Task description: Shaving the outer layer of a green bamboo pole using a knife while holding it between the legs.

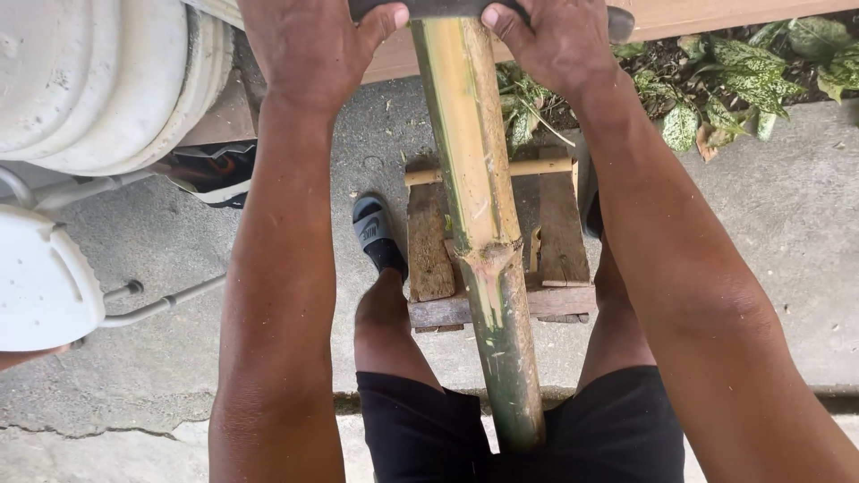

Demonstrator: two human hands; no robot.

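At top centre of the frame, your left hand (pixel 309 45) and right hand (pixel 555 40) each hold a closed grip on one dark blade (pixel 447 8) laid across the single bamboo pole (pixel 474 206), over one wooden stand (pixel 559 233).

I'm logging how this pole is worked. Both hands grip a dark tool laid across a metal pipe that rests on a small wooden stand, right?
Not quite. It is a green bamboo pole, not a metal pipe, as the head view shows. Left hand and right hand do grip the dark tool across it, over the wooden stand.
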